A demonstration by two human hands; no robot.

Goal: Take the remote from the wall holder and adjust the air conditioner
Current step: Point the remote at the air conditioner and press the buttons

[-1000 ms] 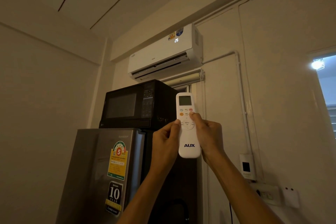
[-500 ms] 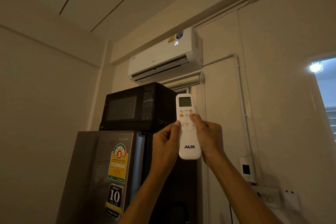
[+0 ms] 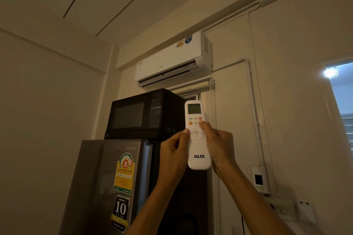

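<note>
Little has shifted in the last second: both hands keep the remote (image 3: 198,135) raised, and the one clear change is on the air conditioner (image 3: 172,61), whose lit number on the front panel no longer shows.

Left hand (image 3: 174,150) wraps the remote's left edge, thumb lying on the rim of the round menu pad. Right hand (image 3: 219,145) closes round the right edge, its thumb tip pressed on the button row just above that pad. So the remote is pinched between the two hands, upright, screen end pointing up toward the air conditioner, which hangs well above the hands and a little to their left.

Taking the remote from the wall holder (image 3: 259,179) looks done; the holder sits low to the right of the right hand, on the wall. The step in hand is the adjusting itself. With the unit's number dark, I would judge the last press either switched it off or blanked its display, so the next move calls for a glance at the remote's small screen, too dim to read here, and another deliberate thumb press with the top aimed at the unit.

Room is easy. A microwave (image 3: 141,114) stands just behind and left of the left hand on a fridge (image 3: 107,181); nothing blocks the line upward. The wall to the right is close but clear of the right hand's elbow side.
</note>
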